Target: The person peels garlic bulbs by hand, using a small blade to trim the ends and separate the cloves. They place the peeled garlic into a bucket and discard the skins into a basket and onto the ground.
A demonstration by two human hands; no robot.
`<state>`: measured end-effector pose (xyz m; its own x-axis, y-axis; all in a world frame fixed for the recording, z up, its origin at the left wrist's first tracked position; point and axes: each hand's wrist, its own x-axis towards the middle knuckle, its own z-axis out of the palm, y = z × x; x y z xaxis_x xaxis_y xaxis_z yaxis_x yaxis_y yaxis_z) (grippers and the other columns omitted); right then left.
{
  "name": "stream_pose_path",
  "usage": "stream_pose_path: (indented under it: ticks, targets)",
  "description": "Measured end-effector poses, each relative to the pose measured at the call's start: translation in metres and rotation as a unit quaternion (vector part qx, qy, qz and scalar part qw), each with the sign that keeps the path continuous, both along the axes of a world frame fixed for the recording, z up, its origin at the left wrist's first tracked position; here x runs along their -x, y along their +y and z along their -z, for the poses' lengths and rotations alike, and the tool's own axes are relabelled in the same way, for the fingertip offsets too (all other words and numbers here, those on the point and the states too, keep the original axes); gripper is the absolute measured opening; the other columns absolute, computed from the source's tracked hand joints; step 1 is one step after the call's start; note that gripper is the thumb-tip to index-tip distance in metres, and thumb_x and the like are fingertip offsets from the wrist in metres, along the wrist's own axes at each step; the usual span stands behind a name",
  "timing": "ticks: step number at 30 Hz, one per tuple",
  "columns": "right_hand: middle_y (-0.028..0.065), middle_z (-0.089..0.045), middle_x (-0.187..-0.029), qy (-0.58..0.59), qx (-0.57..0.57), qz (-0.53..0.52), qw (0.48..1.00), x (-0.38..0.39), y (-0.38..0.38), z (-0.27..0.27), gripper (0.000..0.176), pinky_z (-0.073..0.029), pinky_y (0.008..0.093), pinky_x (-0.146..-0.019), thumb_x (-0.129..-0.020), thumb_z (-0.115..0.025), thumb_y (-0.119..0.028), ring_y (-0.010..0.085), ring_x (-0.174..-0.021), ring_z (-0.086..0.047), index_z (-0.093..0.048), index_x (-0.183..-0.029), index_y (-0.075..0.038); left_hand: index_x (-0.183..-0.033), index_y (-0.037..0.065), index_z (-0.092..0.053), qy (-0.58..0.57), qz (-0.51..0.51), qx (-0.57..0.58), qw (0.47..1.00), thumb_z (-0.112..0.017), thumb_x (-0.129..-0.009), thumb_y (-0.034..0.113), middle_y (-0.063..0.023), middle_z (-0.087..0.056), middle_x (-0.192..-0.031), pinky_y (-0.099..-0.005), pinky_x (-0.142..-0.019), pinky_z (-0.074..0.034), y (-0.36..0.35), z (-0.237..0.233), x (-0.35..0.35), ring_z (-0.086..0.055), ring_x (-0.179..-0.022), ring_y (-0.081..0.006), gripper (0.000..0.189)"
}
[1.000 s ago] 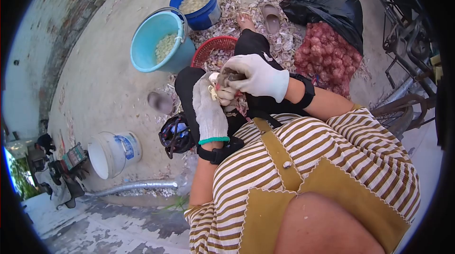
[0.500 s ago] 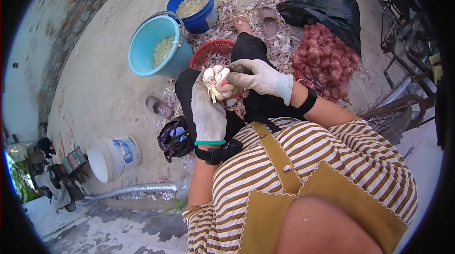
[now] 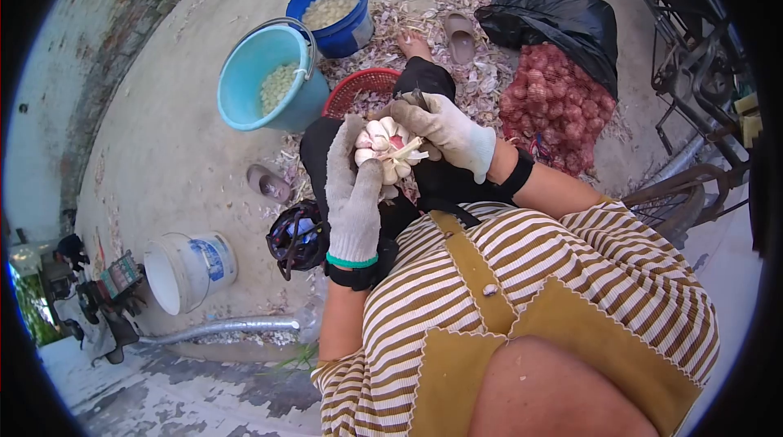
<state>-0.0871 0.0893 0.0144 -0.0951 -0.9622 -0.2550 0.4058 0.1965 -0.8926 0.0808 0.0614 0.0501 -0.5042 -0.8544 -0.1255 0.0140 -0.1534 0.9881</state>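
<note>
My left hand, in a pale knit glove with a green cuff, is closed around a garlic bulb from the left and below. The bulb's white and pinkish cloves are spread apart, and its cut stalk points right. My right hand, also gloved, is closed at the bulb's upper right, fingertips against the cloves. A small dark tool sticks up between its thumb and fingers; I cannot tell its kind. Below the hands, a red basket holding garlic skins is partly covered by them.
Beyond the basket stand a light-blue bucket and a dark-blue bucket, both holding peeled cloves. A red net sack of garlic bulbs lies right under a black plastic bag. A white bucket lies tipped at left. Skins litter the floor.
The garlic bulb has turned so its stalk points right instead of down, and its cloves are spread wider. My left fingers have straightened upward along its side; my right hand has shifted slightly left.
</note>
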Motion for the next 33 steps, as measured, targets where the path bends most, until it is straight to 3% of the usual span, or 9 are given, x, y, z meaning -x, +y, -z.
stream_pose_path:
  ticks: [6, 7, 8, 10, 15, 18, 23, 27, 33]
  targets:
    - [-0.0018, -0.058, -0.079, -0.019, 0.011, 0.033, 0.999, -0.011, 0.008, 0.017, 0.039, -0.034, 0.0176, -0.042, -0.092, -0.061, -0.039, 0.0024, -0.053, -0.048, -0.056, -0.109, -0.005, -0.14, 0.005, -0.035, 0.025, -0.031, 0.068, 0.997, -0.051, -0.094, 0.007, -0.0102, -0.047, -0.13, -0.0201, -0.067, -0.051, 0.007, 0.025, -0.003, -0.055, -0.104, -0.015, 0.049]
    - [-0.0002, -0.062, -0.085, 0.011, 0.008, 0.028, 1.0, -0.008, 0.006, 0.017, 0.038, -0.037, 0.0162, -0.043, -0.095, -0.058, -0.034, 0.002, -0.058, -0.052, -0.055, -0.118, -0.003, -0.138, 0.003, -0.037, 0.007, -0.011, 0.088, 0.996, -0.052, -0.092, 0.003, -0.0102, -0.049, -0.127, -0.0242, -0.079, -0.049, 0.003, 0.027, -0.007, -0.055, -0.105, -0.0156, 0.049]
    - [-0.0002, -0.062, -0.085, 0.011, 0.008, 0.028, 1.0, -0.007, 0.006, 0.017, 0.038, -0.037, 0.0162, -0.043, -0.095, -0.058, -0.034, 0.002, -0.058, -0.052, -0.055, -0.118, -0.003, -0.136, 0.002, -0.039, -0.012, 0.008, 0.109, 0.994, -0.053, -0.09, -0.001, -0.0102, -0.051, -0.123, -0.0284, -0.091, -0.047, 0.0, 0.027, -0.01, -0.055, -0.106, -0.0162, 0.049]
    - [0.0005, -0.062, -0.087, 0.029, -0.021, -0.002, 0.999, -0.003, 0.008, 0.015, 0.032, -0.04, 0.0166, -0.047, -0.095, -0.058, -0.029, 0.0022, -0.063, -0.054, -0.057, -0.114, -0.003, -0.129, 0.0, -0.044, -0.001, -0.009, 0.088, 0.996, -0.055, -0.09, 0.001, -0.0089, -0.054, -0.117, -0.0285, -0.089, -0.047, -0.003, 0.027, -0.008, -0.054, -0.102, -0.0147, 0.04]
    - [0.007, -0.063, -0.102, 0.241, 0.037, -0.065, 0.968, -0.004, 0.018, -0.003, 0.048, -0.048, 0.028, -0.083, -0.082, -0.073, -0.028, 0.0125, -0.092, -0.059, -0.056, -0.114, 0.003, -0.123, 0.001, -0.047, -0.038, 0.005, 0.02, 0.999, -0.057, -0.09, 0.005, -0.0084, -0.057, -0.11, -0.0268, -0.084, -0.048, -0.006, 0.025, -0.011, -0.056, -0.096, -0.0134, 0.034]
    - [0.0077, -0.064, -0.088, 0.193, 0.121, -0.007, 0.974, -0.011, 0.019, 0.007, 0.041, -0.048, 0.0283, -0.073, -0.082, -0.069, -0.03, 0.0119, -0.079, -0.058, -0.059, -0.108, 0.001, -0.121, 0.001, -0.049, -0.024, 0.007, -0.037, 0.999, -0.052, -0.091, 0.005, -0.0091, -0.059, -0.109, -0.027, -0.08, -0.049, 0.0, 0.021, -0.009, -0.057, -0.092, -0.0131, 0.03]
    - [0.0079, -0.064, -0.099, 0.199, 0.032, -0.048, 0.978, -0.008, 0.025, 0.004, 0.043, -0.048, 0.0267, -0.081, -0.083, -0.07, -0.026, 0.0109, -0.09, -0.059, -0.057, -0.113, 0.002, -0.112, -0.001, -0.057, -0.068, -0.014, 0.197, 0.978, -0.049, -0.094, 0.01, -0.0105, -0.062, -0.1, -0.0289, -0.076, -0.049, -0.003, 0.039, -0.009, -0.06, -0.084, -0.0147, 0.023]
    - [0.0046, -0.062, -0.091, 0.123, 0.064, -0.019, 0.99, -0.017, 0.026, 0.019, 0.042, -0.046, 0.0235, -0.071, -0.086, -0.068, -0.03, 0.0071, -0.082, -0.054, -0.056, -0.109, 0.002, -0.11, 0.0, -0.058, -0.099, -0.003, 0.195, 0.976, -0.044, -0.096, 0.014, -0.0105, -0.063, -0.097, -0.0298, -0.076, -0.048, -0.007, 0.029, -0.009, -0.061, -0.083, -0.0167, 0.024]
    - [0.0012, -0.063, -0.089, -0.141, 0.061, 0.017, 0.988, -0.022, 0.019, 0.024, 0.048, -0.046, 0.0197, -0.053, -0.087, -0.067, -0.045, 0.0054, -0.071, -0.059, -0.056, -0.109, -0.004, -0.12, 0.003, -0.053, 0.135, -0.013, -0.199, 0.971, -0.038, -0.103, 0.031, -0.0066, -0.062, -0.093, -0.0168, -0.044, -0.044, -0.008, 0.009, 0.001, -0.058, -0.06, -0.0084, 0.036]
